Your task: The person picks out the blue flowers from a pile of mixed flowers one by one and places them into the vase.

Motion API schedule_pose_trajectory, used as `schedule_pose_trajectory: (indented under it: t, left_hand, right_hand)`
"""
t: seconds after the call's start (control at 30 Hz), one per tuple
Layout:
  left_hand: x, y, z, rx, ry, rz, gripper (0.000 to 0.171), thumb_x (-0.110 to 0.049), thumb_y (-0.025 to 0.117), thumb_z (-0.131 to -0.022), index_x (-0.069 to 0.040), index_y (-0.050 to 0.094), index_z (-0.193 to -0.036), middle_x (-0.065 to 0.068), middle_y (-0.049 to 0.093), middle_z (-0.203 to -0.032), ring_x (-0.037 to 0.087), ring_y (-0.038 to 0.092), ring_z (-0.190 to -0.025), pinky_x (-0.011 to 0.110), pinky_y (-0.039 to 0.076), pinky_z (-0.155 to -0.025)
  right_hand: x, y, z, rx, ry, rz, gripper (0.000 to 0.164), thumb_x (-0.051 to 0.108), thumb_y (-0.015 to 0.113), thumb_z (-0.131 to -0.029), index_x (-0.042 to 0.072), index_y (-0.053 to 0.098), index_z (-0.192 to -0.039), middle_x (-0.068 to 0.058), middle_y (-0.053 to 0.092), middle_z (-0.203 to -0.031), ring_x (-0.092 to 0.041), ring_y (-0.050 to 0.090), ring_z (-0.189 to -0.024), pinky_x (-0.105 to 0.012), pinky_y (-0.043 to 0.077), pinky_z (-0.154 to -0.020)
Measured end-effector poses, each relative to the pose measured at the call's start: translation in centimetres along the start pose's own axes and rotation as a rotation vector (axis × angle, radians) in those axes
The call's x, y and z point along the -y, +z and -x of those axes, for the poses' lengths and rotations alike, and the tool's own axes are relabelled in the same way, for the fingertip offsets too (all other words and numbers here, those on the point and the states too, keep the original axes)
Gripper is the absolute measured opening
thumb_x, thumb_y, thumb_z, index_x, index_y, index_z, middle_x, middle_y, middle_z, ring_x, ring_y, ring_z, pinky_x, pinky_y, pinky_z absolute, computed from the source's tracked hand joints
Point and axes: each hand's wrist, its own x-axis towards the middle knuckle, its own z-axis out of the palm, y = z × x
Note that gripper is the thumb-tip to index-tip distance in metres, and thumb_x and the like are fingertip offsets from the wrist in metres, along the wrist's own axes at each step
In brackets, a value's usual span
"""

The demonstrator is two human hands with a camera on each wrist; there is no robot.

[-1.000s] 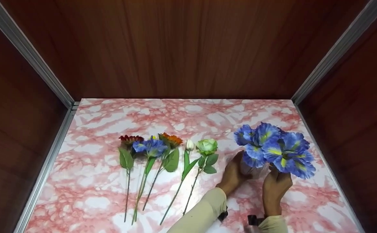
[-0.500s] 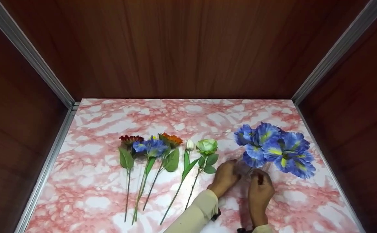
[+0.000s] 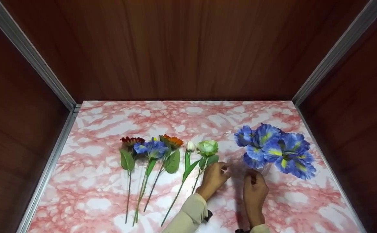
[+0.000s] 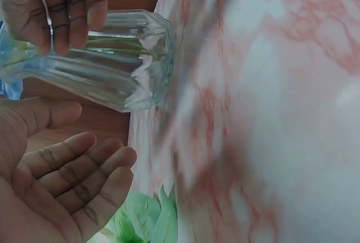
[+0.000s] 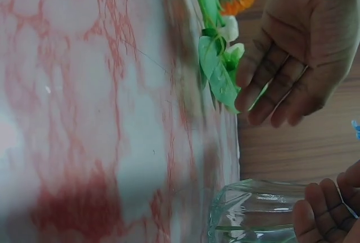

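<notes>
A clear glass vase stands upright with green stems inside and large blue flowers spreading above it in the head view. My left hand is left of the vase, its fingers loosely curved with nothing in them; in the left wrist view it is apart from the glass. My right hand is just in front of the vase, fingers loosely bent and holding nothing. From the right wrist view, the right fingers overlap the vase, and I cannot tell whether they touch it. In the head view the flowers mostly hide the vase.
Several long-stemmed flowers lie left of the hands: a dark red one, a blue one, an orange one, a white bud and a pale green one. Brown wood-grain panels enclose the marbled tabletop.
Both hands have drawn back from the vase, toward the front and left; the right one came out from beneath the blue blooms. The vase and flowers stay in place.
</notes>
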Motion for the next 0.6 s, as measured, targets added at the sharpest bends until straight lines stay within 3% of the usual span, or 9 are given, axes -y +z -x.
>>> schedule_pose_trajectory:
  t: [0.17,0.33,0.6]
  left_hand:
    - [0.3,-0.9,0.6,0.005,-0.018,-0.025,0.022,-0.016,0.071,-0.078,-0.007,0.074,-0.098,0.003,0.072,-0.086,0.014,0.066,-0.075,0.022,0.049,-0.064]
    - [1.1,-1.8,1.3,-0.034,0.005,-0.062,0.021,-0.015,0.072,-0.078,-0.008,0.074,-0.097,0.004,0.072,-0.086,0.015,0.067,-0.076,0.025,0.050,-0.066]
    - [3.0,-4.2,3.0,-0.110,0.025,-0.090,0.021,-0.009,0.075,-0.077,-0.007,0.074,-0.098,0.004,0.072,-0.087,0.016,0.066,-0.077,0.027,0.051,-0.067]
  right_hand:
    - [0.1,0.2,0.2,0.009,-0.015,0.014,0.013,-0.001,0.062,-0.085,-0.001,0.072,-0.092,-0.010,0.071,-0.085,-0.003,0.058,-0.072,-0.012,0.044,-0.065]
    - [0.1,0.3,0.3,0.031,-0.040,0.022,0.014,-0.001,0.062,-0.085,0.000,0.072,-0.093,-0.008,0.071,-0.085,-0.003,0.058,-0.074,-0.013,0.044,-0.066]
    - [0.4,1.1,1.0,0.090,-0.061,0.050,0.016,-0.004,0.064,-0.081,-0.002,0.071,-0.095,-0.012,0.069,-0.083,-0.021,0.063,-0.073,-0.014,0.045,-0.066]
